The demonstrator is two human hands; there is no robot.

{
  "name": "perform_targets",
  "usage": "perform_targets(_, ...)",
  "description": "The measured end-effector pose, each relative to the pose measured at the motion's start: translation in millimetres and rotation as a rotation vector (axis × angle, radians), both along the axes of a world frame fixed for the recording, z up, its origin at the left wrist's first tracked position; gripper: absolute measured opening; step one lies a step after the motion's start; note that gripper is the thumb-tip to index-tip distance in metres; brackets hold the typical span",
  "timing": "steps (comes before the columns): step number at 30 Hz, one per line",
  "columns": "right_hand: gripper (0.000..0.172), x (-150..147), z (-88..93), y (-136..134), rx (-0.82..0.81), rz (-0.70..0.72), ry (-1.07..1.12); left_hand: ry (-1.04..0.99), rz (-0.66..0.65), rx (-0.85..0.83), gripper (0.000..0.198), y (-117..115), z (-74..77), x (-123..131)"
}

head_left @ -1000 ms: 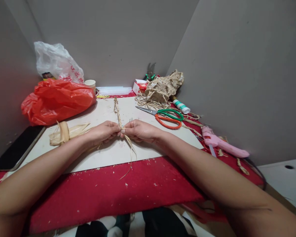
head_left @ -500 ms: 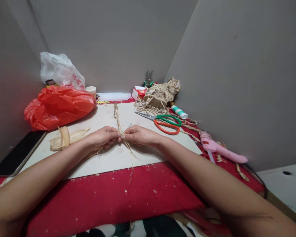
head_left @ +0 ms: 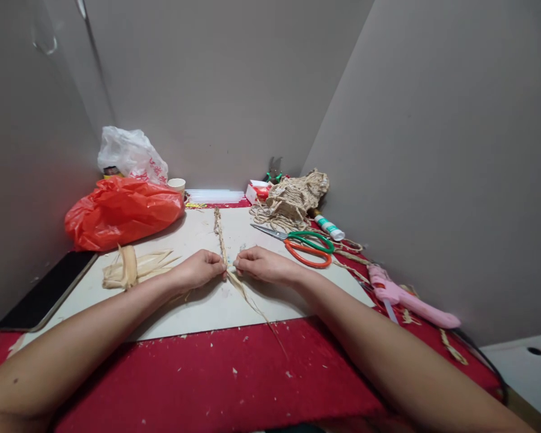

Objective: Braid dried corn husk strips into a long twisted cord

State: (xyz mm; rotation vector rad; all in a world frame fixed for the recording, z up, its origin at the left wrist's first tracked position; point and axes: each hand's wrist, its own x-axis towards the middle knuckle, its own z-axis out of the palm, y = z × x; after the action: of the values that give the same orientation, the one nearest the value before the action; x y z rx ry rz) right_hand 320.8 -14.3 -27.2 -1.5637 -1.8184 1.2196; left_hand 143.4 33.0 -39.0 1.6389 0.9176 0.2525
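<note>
A thin straw braid [head_left: 220, 236] lies lengthwise on the white board [head_left: 193, 319], its far end near the board's back edge. My left hand [head_left: 202, 269] pinches the braid's near end. Just right of it, my right hand [head_left: 256, 264] has its thumb and fingertips closed at a pale strand beside the braid. Loose strands [head_left: 252, 304] trail from under the fingers toward the board's front edge. Flat dry husk strips [head_left: 127, 267] rest on the board beyond my left forearm.
Scissors [head_left: 309, 248] lie right of my right hand. Behind them are a coiled cord bundle [head_left: 297, 195] and a glue bottle [head_left: 329, 228]. A pink glue gun [head_left: 410, 300] sits at the right, a red bag [head_left: 121, 213] and a phone [head_left: 49, 291] at the left.
The view has tilted, so everything sits lower in the picture. My right hand has moved slightly away from my left, and the loose strands now spread farther to the right.
</note>
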Motion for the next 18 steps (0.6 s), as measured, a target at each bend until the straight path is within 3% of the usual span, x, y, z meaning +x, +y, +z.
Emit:
perform_targets(6, 0.023, -24.3, -7.4, -15.4, 0.233, -0.064, -0.153, -0.151, 0.024, -0.118, 0.024, -2.0, -2.7, 0.6)
perform_targets(12, 0.029, -36.7, -9.7, -32.4, 0.446, -0.083, -0.635, -0.220, 0.064, -0.233, 0.027, -7.7, 0.6, 2.2)
perform_targets(18, 0.028, -42.7, -1.0, -40.8, 0.480, 0.071, -0.889, -0.203, 0.068, -0.219, 0.022, -8.6, -1.4, 2.5)
